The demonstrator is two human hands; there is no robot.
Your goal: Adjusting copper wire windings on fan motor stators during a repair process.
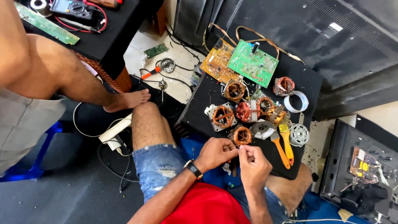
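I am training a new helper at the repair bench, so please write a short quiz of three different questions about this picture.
1. True or false: the left hand and the right hand meet just below a copper-wound motor coil.
2. Which circuit board lies further from the person: A) the green circuit board, B) the orange circuit board, C) both equally?
3. Fill in: the two tools with orange and yellow handles lie to the ____ of the hands.

Key
1. True; what the fingertips pinch is too small to tell.
2. C, they lie side by side at the far edge of the black work surface.
3. Right.
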